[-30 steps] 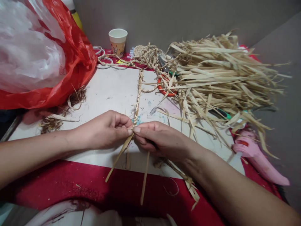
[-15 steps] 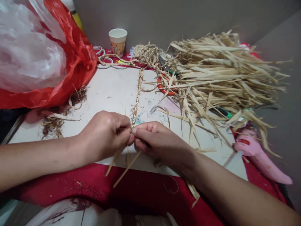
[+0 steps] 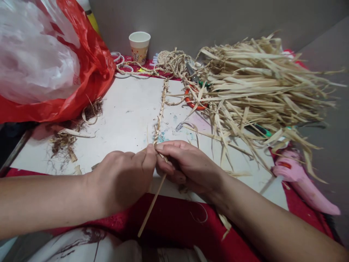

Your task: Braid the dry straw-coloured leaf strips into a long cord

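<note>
A narrow braided straw cord [image 3: 163, 103] runs down the white board [image 3: 131, 109] to where my hands meet. My left hand [image 3: 127, 176], back upward, pinches the cord's near end with its fingertips. Touching it, my right hand [image 3: 187, 163] has thumb and fingers closed on the same end, with a strand passing between the fingers. One loose straw strand [image 3: 152, 205] hangs from below my right hand toward the board's front edge. My left hand hides other strands.
A large straw bundle [image 3: 261, 87] lies at the right, with orange-handled scissors [image 3: 195, 100] beside it. A pink glue gun [image 3: 305, 182] is at the right edge. A paper cup [image 3: 139, 47] stands behind; a red plastic bag [image 3: 100, 69] fills the back left.
My left hand has turned back-up and moved lower, covering strands that hung free. My right hand stays near the same place, its fingers shifted slightly around a strand.
</note>
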{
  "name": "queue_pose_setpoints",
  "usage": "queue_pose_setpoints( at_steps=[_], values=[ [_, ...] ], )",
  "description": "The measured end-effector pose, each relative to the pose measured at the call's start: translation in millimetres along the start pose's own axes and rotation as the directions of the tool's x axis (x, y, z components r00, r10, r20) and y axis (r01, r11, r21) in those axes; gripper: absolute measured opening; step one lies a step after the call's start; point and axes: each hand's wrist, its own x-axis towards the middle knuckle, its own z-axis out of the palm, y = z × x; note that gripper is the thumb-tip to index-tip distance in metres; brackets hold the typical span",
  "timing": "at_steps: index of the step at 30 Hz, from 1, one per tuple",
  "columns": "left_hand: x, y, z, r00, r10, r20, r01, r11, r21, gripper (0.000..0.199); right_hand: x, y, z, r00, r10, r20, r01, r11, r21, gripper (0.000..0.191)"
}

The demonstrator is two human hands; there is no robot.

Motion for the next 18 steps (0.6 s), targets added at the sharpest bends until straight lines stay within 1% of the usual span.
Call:
queue_pose_setpoints(
  at_steps=[3, 5, 7, 9, 12, 14, 15, 16, 17, 18],
  values=[
    [-5, 8, 2.3, 0.998, 0.052, -0.033, -0.049, 0.994, 0.098, 0.034, 1, 2, 1, 1.0, -0.022, 0.008, 0.022, 0.999, 0.029, 0.043],
    [-9, 11, 4.3, 0.997, 0.075, -0.005, -0.073, 0.989, 0.132, 0.035, 1, 4, 2, 1.0, -0.029, 0.004, 0.029, 0.998, 0.051, 0.042],
    [-11, 14, 5.0, 0.996, 0.093, 0.019, -0.094, 0.986, 0.14, 0.036, 1, 4, 3, 0.999, -0.04, -0.003, 0.04, 0.995, 0.091, 0.04],
    [-11, 14, 2.3, 0.991, 0.13, 0.026, -0.132, 0.982, 0.132, 0.038, 1, 3, 4, 0.999, -0.047, -0.012, 0.048, 0.99, 0.132, 0.034],
    [-8, 15, -9.2, 0.985, 0.17, 0.019, -0.171, 0.981, 0.089, 0.041, -1, 2, 5, 0.999, -0.025, -0.022, 0.029, 0.988, 0.155, 0.023],
    [-12, 18, -13.5, 0.987, 0.163, 0.0, -0.163, 0.984, 0.073, 0.042, -2, 2, 5, 0.999, -0.015, -0.028, 0.019, 0.989, 0.147, 0.022],
    [-19, 21, -10.4, 0.988, 0.156, 0.002, -0.156, 0.986, 0.06, 0.042, -2, 1, 4, 0.999, -0.017, -0.03, 0.021, 0.99, 0.141, 0.022],
    [-32, 26, -1.7, 0.99, 0.142, -0.006, -0.142, 0.989, 0.037, 0.041, -2, 1, 4, 0.999, -0.024, -0.032, 0.029, 0.99, 0.137, 0.022],
    [-48, 32, 13.4, 0.986, 0.15, 0.07, -0.148, 0.989, -0.033, 0.041, -2, 1, 3, 0.999, -0.037, -0.035, 0.041, 0.99, 0.135, 0.023],
    [-69, 38, 34.7, 0.985, 0.116, 0.131, -0.098, 0.986, -0.132, 0.041, -2, 1, 3, 0.998, -0.052, -0.036, 0.057, 0.989, 0.134, 0.023]
  ],
)
